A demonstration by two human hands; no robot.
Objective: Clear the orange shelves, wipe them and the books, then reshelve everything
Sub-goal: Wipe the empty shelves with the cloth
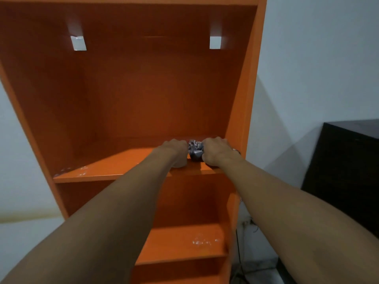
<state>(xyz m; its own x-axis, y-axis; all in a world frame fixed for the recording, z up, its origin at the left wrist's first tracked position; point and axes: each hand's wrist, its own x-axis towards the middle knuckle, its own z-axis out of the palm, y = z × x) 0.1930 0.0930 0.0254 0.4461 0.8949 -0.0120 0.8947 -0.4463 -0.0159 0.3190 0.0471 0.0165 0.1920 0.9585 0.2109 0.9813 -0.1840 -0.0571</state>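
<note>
Centre right of frame, on shelf (106, 168) | left hand (176, 153) and right hand (215, 153) both grip bunched cloth (195, 151) | risk: small wad likely skips white specks (69, 170) at frame left.

And there they were, 2 arms filling the lower frame, both bare along every bit that showed. The left forearm (98, 222) was smooth and uncovered, broad near the camera and narrowing toward the wrist. The left hand (174, 152) was bare too, with rounded knuckles across its back. Over on the other side, the right forearm (287, 212) was just as bare, with faint tendon lines running along it. The right hand (215, 151) was bare, and at its wrist sat 1 small, dark silvery item (236, 150), maybe a bracelet or strap; too small to tell.
</note>
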